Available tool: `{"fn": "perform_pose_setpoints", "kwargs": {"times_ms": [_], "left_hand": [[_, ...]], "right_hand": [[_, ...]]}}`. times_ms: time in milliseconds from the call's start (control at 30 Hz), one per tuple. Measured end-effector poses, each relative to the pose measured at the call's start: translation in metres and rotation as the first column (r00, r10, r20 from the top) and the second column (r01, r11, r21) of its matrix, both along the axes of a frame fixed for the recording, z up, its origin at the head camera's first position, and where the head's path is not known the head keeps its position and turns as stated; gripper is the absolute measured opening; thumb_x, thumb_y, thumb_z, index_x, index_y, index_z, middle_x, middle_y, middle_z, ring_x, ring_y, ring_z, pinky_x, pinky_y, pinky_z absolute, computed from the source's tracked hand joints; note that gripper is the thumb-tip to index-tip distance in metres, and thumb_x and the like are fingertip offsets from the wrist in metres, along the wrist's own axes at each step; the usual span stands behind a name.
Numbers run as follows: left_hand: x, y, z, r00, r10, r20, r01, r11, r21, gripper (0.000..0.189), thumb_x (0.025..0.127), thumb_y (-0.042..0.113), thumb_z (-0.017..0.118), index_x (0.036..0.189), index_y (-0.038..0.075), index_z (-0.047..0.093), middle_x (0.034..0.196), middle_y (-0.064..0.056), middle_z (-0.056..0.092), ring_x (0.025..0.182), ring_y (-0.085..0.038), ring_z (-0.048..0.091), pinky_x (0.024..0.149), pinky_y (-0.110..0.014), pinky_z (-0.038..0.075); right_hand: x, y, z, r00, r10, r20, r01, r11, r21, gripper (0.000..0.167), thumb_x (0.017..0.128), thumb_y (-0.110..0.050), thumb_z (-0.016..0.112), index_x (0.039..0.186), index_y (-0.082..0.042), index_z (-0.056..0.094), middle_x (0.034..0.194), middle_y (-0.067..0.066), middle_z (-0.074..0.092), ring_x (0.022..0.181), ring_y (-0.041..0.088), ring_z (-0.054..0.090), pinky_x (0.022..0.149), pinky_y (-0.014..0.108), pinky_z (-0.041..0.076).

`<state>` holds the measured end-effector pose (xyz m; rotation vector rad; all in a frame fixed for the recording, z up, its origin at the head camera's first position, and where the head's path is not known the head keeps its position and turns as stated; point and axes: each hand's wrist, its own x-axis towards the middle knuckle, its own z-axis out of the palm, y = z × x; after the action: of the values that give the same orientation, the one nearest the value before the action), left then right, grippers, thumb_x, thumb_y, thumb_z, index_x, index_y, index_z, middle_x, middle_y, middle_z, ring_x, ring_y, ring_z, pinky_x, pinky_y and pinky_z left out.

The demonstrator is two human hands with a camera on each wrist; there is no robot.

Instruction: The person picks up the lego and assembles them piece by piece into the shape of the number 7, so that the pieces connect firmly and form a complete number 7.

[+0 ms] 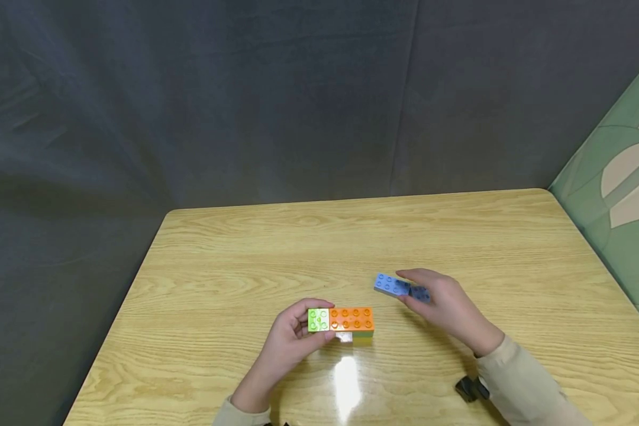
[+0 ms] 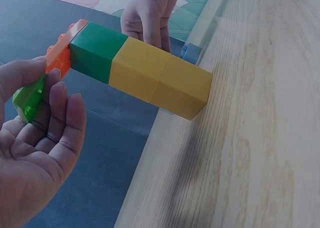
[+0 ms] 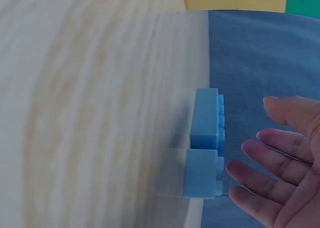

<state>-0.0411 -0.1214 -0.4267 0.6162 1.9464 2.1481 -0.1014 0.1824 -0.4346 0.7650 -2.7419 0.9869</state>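
Note:
My left hand (image 1: 284, 343) grips a stack of toy building bricks by its light green brick (image 1: 318, 319), thumb on the near side. Beside that brick runs a longer orange brick (image 1: 351, 319) with studs on top. Beneath the orange one, the left wrist view shows a dark green brick (image 2: 97, 48) and two yellow bricks (image 2: 160, 78), the lowest at the tabletop. My right hand (image 1: 447, 302) hovers over two blue bricks on the table, a longer one (image 3: 205, 118) and a shorter one (image 3: 201, 174). In the right wrist view its fingers are spread and apart from both.
The wooden table (image 1: 218, 254) spans the view in front of me. A small black object (image 1: 471, 389) lies by my right sleeve. Dark cloth (image 1: 298, 106) hangs behind the table, and a green leaf-patterned surface (image 1: 617, 195) borders the right side.

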Motion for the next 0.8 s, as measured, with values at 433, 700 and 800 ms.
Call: {"fn": "perform_pose_setpoints", "kwargs": {"times_ms": [433,700,800], "left_hand": [[0.001,0.001,0.001,1.000,0.015,-0.004,-0.015,1.000,-0.016,0.039,0.085,-0.006,0.068,0.123,-0.005,0.056,0.103,-0.028,0.065,0.082,-0.021,0.068,0.065,-0.021,0.055],[0.000,0.001,0.001,1.000,0.014,0.005,-0.014,1.000,-0.017,0.039,0.086,-0.006,0.068,0.123,-0.006,0.056,0.106,-0.028,0.066,0.085,-0.019,0.068,0.068,-0.023,0.056],[0.000,0.001,0.001,1.000,0.012,0.006,-0.012,1.000,-0.015,0.039,0.086,-0.006,0.067,0.122,-0.006,0.056,0.107,-0.028,0.065,0.087,-0.021,0.068,0.069,-0.025,0.057]], "right_hand": [[-0.009,-0.001,-0.011,0.993,-0.054,0.105,0.048,0.997,0.062,0.042,0.083,-0.012,0.076,0.121,0.002,0.065,0.119,0.018,0.066,0.106,0.033,0.064,0.087,0.051,0.052],[-0.012,-0.002,-0.012,0.991,-0.057,0.120,0.045,0.994,0.099,0.042,0.083,-0.009,0.077,0.121,0.004,0.064,0.117,0.019,0.066,0.106,0.034,0.063,0.087,0.051,0.052],[-0.013,-0.003,-0.012,0.991,-0.058,0.122,0.043,0.991,0.123,0.043,0.082,-0.009,0.077,0.120,0.005,0.064,0.116,0.019,0.066,0.105,0.034,0.064,0.087,0.050,0.052]]}}
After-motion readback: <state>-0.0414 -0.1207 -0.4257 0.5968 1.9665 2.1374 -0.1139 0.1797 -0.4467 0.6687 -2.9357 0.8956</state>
